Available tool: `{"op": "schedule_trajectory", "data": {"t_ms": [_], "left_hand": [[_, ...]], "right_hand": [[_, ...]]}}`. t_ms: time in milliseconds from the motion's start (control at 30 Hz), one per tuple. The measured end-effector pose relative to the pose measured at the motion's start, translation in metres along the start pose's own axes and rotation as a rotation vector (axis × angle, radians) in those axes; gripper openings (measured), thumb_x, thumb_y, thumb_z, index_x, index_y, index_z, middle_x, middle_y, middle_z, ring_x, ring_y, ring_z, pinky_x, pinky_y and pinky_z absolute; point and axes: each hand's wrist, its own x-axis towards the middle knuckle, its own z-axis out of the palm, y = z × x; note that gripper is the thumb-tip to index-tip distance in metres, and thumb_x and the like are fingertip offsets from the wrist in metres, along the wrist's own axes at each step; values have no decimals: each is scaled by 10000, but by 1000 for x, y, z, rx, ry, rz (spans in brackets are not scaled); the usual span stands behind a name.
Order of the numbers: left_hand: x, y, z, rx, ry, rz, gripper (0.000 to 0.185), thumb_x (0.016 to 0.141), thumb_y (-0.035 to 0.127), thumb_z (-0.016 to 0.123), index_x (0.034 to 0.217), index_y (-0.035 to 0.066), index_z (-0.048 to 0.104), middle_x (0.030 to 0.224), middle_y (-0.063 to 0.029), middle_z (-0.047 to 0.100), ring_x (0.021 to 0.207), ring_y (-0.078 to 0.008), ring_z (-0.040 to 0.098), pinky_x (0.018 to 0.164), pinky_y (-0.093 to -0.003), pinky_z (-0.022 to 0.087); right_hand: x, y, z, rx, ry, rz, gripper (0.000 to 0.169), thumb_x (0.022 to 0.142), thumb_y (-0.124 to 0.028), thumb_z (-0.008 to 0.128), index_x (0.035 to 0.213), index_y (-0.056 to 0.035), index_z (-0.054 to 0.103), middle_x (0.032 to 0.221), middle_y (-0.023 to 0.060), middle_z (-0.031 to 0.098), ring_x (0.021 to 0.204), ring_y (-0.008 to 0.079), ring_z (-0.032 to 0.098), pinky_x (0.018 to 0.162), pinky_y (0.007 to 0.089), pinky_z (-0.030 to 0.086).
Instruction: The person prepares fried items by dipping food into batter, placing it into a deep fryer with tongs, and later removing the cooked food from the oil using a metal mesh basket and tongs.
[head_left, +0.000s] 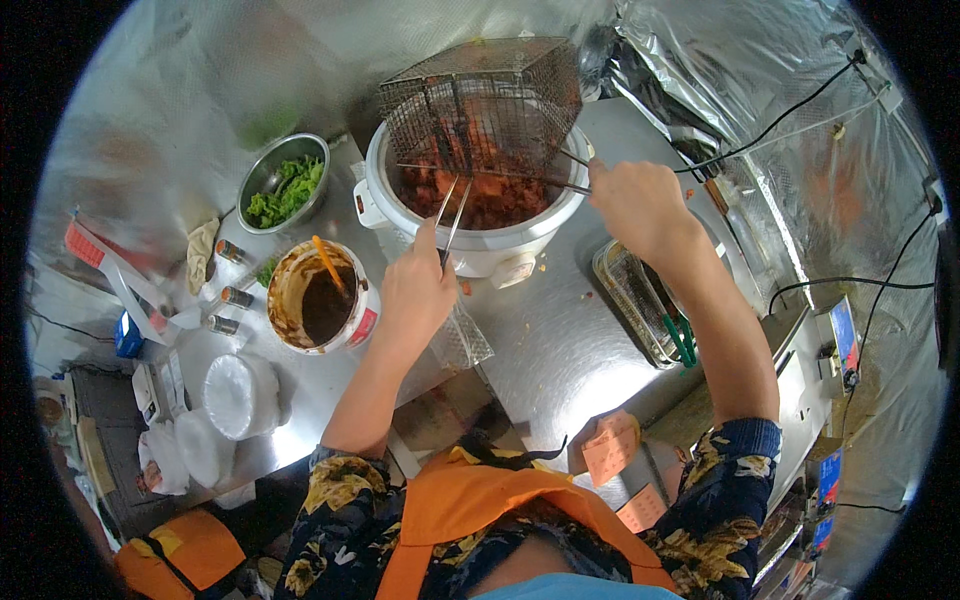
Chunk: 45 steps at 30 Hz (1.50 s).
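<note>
A wire-mesh fry basket is tipped on its side over a white round cooker pot that holds reddish-brown food pieces. My right hand is closed around the basket's metal handle at the pot's right rim. In my left hand are metal tongs, their tips pointing at the basket's lower edge above the food. Left of the pot stands a white tub of dark brown sauce with an orange-handled utensil in it.
A steel bowl of green leaves stands at back left. Spice jars and stacked plastic containers sit on the left. Another wire basket with green-handled tongs lies on the right. Black cables hang at the right wall.
</note>
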Motion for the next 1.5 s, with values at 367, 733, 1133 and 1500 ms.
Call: {"op": "schedule_trajectory", "data": {"t_ms": [367,733,1133,1500], "left_hand": [[1,-22,-10,-993,-238,-197,447,853,131,543,1261,1,414,638,-60,518,486,-158,495,457,-294,405],[-16,-2,-20,-1853,-600,-401,374,892,79,461,1256,13,409,613,30,386,422,-28,318,355,-189,274],[-15,6,-5,-1938,-701,-415,353,860,71,472,1207,18,437,596,39,373,431,-28,323,370,-191,279],[-17,14,-12,-1841,-685,-380,367,854,58,467,1215,9,416,576,40,371,425,-33,333,362,-202,285]], "right_hand": [[-80,-18,-1,308,267,213,405,843,-214,563,1206,-47,500,787,159,614,607,342,587,544,439,464],[-14,-58,57,148,497,280,610,737,-32,542,1326,-48,383,725,109,516,505,237,575,419,336,470],[-8,-78,57,1,499,148,620,729,-30,539,1321,-17,357,734,92,524,477,209,580,395,301,470],[4,-60,42,103,529,250,647,725,-32,536,1343,-36,343,723,107,512,473,221,578,409,330,476]]}}
